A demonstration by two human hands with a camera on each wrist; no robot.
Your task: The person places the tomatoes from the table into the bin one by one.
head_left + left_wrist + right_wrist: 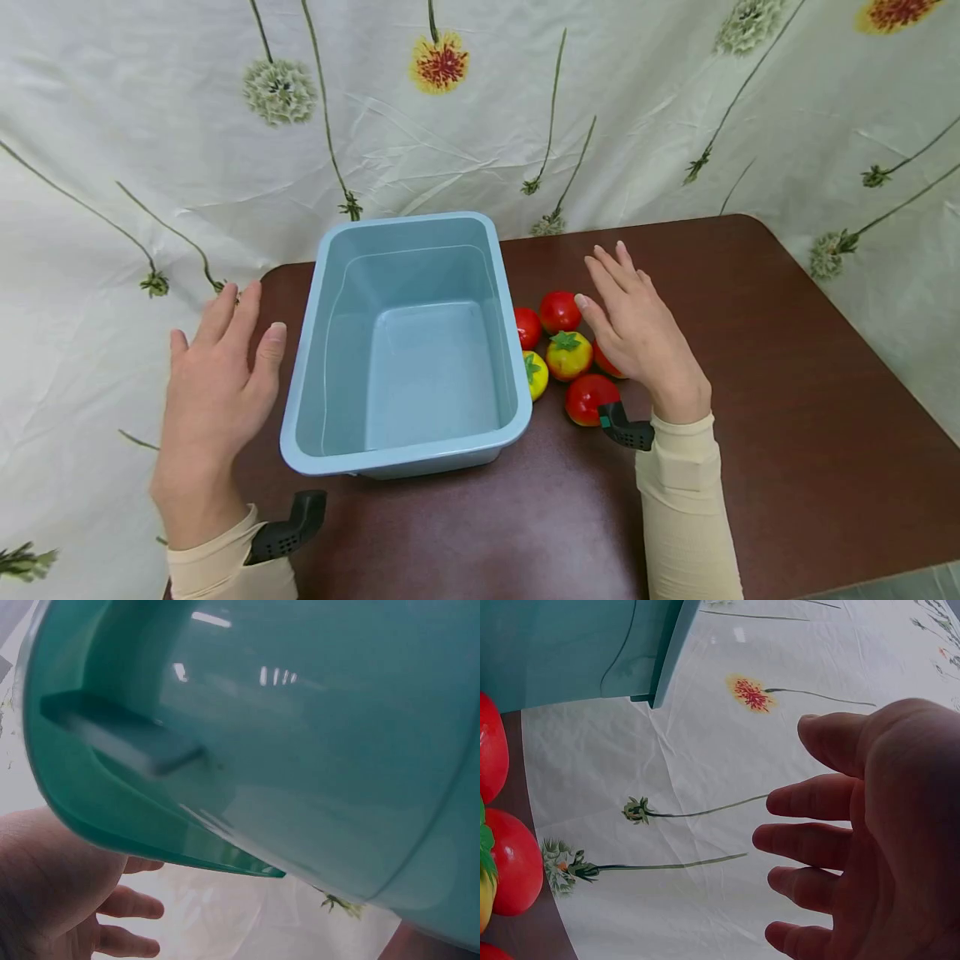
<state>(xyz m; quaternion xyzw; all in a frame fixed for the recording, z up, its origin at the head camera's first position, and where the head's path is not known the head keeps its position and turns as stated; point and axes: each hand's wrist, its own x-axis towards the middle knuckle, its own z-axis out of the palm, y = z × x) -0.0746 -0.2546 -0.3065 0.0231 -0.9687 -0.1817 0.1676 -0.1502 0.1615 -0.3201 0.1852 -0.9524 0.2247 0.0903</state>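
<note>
A light blue plastic basin (408, 460) stands on the brown table, its inside bare. To the left of it, my left hand (217, 392) hovers with extended fingers and holds nothing. In the left wrist view the basin's outer wall (315, 765) fills most of the picture, apart from the fingers. My right hand (637, 333) is held flat above the right side of the fruit group, fingers extended, with nothing in it. Beneath and beside it lie several red tomatoes (592, 400) and yellow-red ones with green tops (568, 356). Part of one red tomato is hidden under the hand.
The dark brown table (787, 400) reaches to the right and front of the basin. Behind it hangs a white cloth (480, 133) printed with flowers. Black wrist-worn cameras (626, 428) sit on both wrists.
</note>
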